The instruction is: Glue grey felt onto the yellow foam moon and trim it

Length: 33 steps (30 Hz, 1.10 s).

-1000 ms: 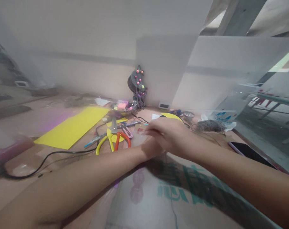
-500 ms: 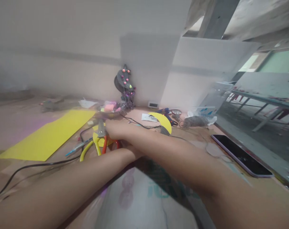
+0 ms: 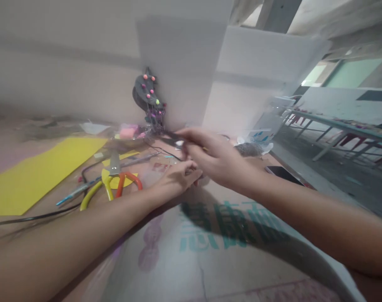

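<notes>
My right hand (image 3: 214, 157) is closed in front of me, blurred, with a dark, narrow object (image 3: 170, 137) reaching out from its fingers to the upper left; its kind is unclear. Just below and to the left, my left hand (image 3: 178, 178) has curled fingers, and whatever they pinch is hidden. The hands almost touch, over the upper edge of a whitish printed sheet (image 3: 166, 277). Left of my left hand lie scissors (image 3: 114, 165) with orange and yellow handles, on a small yellow piece. Beside these is a blue pen-like tool (image 3: 73, 195).
A large yellow sheet (image 3: 49, 174) lies at left, near a black cord (image 3: 30, 219). A grey crescent ornament with coloured beads (image 3: 147, 94) stands by the wall. Grey yarn (image 3: 250, 149) and a phone (image 3: 283, 174) are at right, with another table (image 3: 336, 123) beyond.
My right arm has swung back to the right from across my left one, bringing the dark object. Both hands now show together. The view has shifted, so things sit further left.
</notes>
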### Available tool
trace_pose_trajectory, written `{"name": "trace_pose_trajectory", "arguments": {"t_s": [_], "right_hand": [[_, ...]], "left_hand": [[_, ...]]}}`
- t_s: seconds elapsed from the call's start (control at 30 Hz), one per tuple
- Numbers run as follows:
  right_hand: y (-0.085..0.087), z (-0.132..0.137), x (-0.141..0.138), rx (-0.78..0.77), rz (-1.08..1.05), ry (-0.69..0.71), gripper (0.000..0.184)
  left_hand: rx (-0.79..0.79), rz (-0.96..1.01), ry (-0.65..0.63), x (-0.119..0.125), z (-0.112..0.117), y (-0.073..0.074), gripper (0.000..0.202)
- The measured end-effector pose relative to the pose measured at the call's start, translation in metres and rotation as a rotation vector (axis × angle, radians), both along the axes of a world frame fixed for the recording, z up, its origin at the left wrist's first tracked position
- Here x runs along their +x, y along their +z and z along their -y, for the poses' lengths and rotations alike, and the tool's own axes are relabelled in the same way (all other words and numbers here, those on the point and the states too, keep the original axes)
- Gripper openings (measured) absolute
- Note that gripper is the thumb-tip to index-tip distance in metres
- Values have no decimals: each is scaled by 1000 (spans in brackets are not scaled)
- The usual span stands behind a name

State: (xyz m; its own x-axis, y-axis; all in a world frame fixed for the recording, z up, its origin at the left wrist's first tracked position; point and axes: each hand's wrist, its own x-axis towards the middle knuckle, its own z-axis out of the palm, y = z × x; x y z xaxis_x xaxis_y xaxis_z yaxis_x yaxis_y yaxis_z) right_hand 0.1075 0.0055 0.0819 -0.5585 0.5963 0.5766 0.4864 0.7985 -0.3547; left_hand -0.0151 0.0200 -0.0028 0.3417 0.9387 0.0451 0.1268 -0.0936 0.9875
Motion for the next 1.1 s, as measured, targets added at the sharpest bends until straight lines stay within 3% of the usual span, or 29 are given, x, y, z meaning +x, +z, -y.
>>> {"name": "trace_pose_trajectory", "arguments": {"t_s": [0.13, 0.2, 0.3, 0.47, 0.57, 0.7, 1.1], "right_hand": [[-22, 15, 67, 19, 24, -151, 29], [-36, 15, 87, -12, 39, -222, 28], [-55, 11, 103, 55, 83, -220, 29], [-77, 6, 114, 96, 189, -85, 39], [-83, 6, 115, 93, 183, -79, 39], [-83, 5, 114, 172, 225, -129, 29], [-85, 1, 113, 254, 236, -147, 27]], "left_hand": [[57, -21, -93, 0, -1, -2, 21], [-12, 27, -134, 1, -1, -1, 23], [-103, 57, -177, 3, 2, 0, 24], [-162, 52, -174, 5, 8, 3, 21], [-202, 65, -141, 7, 11, 6, 17], [-188, 8, -133, 8, 14, 8, 15], [-147, -43, -142, 9, 17, 8, 17]]}}
